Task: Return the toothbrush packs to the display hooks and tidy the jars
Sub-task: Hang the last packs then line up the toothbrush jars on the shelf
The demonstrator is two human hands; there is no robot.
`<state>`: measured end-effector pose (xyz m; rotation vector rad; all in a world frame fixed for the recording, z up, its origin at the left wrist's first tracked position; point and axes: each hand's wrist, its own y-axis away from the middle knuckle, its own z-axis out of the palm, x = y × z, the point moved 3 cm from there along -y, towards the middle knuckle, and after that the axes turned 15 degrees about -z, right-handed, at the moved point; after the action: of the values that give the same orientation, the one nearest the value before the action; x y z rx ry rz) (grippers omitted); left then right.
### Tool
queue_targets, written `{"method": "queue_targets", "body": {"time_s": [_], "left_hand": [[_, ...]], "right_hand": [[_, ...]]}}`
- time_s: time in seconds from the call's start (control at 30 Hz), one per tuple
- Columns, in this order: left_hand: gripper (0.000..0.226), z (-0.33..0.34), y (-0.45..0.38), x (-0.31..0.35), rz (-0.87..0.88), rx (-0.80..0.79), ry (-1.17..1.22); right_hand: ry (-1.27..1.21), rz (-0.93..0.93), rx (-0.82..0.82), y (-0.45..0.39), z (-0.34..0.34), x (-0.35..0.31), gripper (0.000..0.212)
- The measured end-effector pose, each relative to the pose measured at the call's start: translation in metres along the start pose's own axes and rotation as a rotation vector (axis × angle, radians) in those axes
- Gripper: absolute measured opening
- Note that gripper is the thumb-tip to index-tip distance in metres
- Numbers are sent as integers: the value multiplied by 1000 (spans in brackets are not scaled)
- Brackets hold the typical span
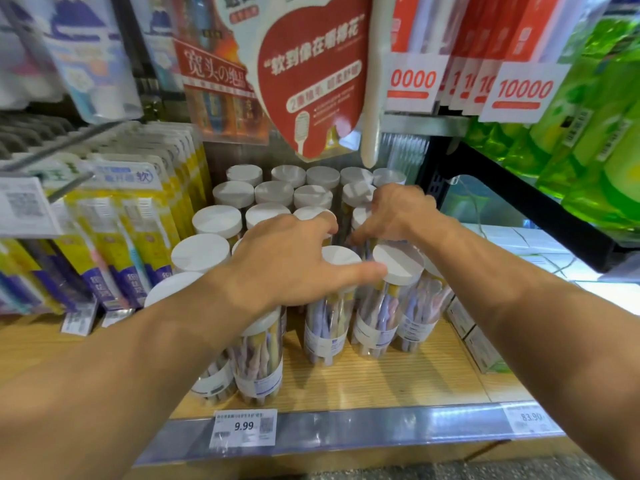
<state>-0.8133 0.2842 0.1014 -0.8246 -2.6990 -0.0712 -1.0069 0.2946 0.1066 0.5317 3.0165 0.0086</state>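
**Packs hung, jars still being squared up**

Nearest the camera, at 6 o'clock, runs the shelf edge (346, 431) with its 9.99 price tag (244, 427). Just behind it the front jars (329, 327) stand on the wooden shelf in an uneven line: the pair at 7 o'clock sits well forward of the three at 5 o'clock, so the front row is not yet flush.

Both forearms reach in over them. The left hand (287, 261) lies spread across the white lids, fingers fairly straight, thumb stretched toward the lid (398, 263) of a front jar at 3 o'clock; it looks to be pressing or steadying, not clasping. The right hand (398, 211), a little farther in, has its fingers dipping down between the lids of the second and third rows; its grip is hidden behind the knuckles, so whether it pinches a jar I cannot tell.

Beyond the hands the back rows of jars (273, 192) stand in tidy ranks at 12 o'clock.

At 9 o'clock the yellow toothbrush packs (138, 209) hang on their hooks, more packs hang above at 11 and 1 o'clock, and neither hand holds one. By that showing the hanging part seems finished, and what remains is aligning the front jars.
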Motion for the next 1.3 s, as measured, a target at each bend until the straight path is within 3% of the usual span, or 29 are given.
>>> {"method": "queue_targets", "body": {"time_s": [0.1,0.23,0.33,0.4,0.47,0.57,0.67,1.03,1.3], "left_hand": [[69,-2,-12,-2,-46,73,136],[33,-8,-39,-6,-104,152,53],[37,-5,-48,-7,-111,121,-50],[41,-3,-50,-8,-109,89,-87],[44,-7,-52,-10,-84,50,-88],[46,-11,-54,-13,-75,17,-68],[46,-5,-57,-10,-50,43,-72],[54,-4,-54,-11,-44,-76,26],[50,-1,-53,-15,12,-32,71]], "right_hand": [[23,-4,-10,0,-1,4,59],[34,-36,-6,2,0,11,56],[15,-41,-68,4,1,14,53],[-44,-56,-90,5,-4,16,64],[-158,-41,-7,6,-11,19,67],[-250,16,157,-2,-24,29,53],[-252,24,179,-16,-31,26,45],[-131,-64,-5,-54,-12,5,52],[-144,12,124,-55,2,15,52]]}}
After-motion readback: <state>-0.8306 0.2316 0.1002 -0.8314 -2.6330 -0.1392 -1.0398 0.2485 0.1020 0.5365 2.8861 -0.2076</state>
